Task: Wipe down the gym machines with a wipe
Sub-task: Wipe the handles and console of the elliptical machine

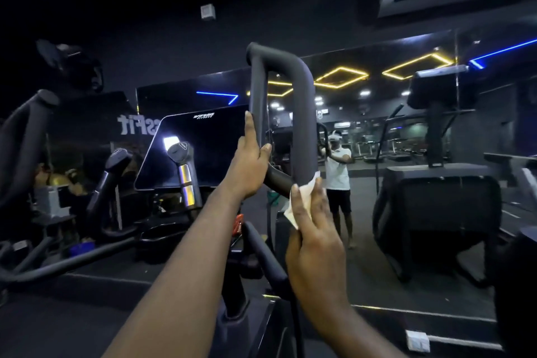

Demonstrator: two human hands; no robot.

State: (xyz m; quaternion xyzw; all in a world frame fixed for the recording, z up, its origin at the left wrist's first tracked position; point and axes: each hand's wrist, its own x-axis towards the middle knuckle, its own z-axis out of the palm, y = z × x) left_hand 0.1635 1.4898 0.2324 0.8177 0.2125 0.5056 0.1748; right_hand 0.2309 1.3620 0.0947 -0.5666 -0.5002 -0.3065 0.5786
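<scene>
Wiping the loop handle (pixel 302 113) of an elliptical-type machine, mid-job by the look of it. Steadying with left hand (pixel 250 166), fingers and thumb wrapped round the loop's left upright, probably to stop the swinging arm giving way under wiping pressure. Pressing a white wipe (pixel 303 197) against the lower end of the loop's right upright with right hand (pixel 315 229). Fingers straight and flat on the wipe, not curled, so a press rather than a clench. Cannot tell whether the thumb pins the wipe from behind. Loose lower corner of the wipe hanging just beside the hand, off the bar. Top bend of the loop well above the wipe, likely still to cover. Dark console screen (pixel 203 148) left of the loop, second handle (pixel 26 136) far left, neither touched. Wall mirror (pixel 406 131) ahead, showing the person's reflection; bulky black machine (pixel 436 197) at right. Risk: thin wipe slipping off the round bar under flat fingers.
</scene>
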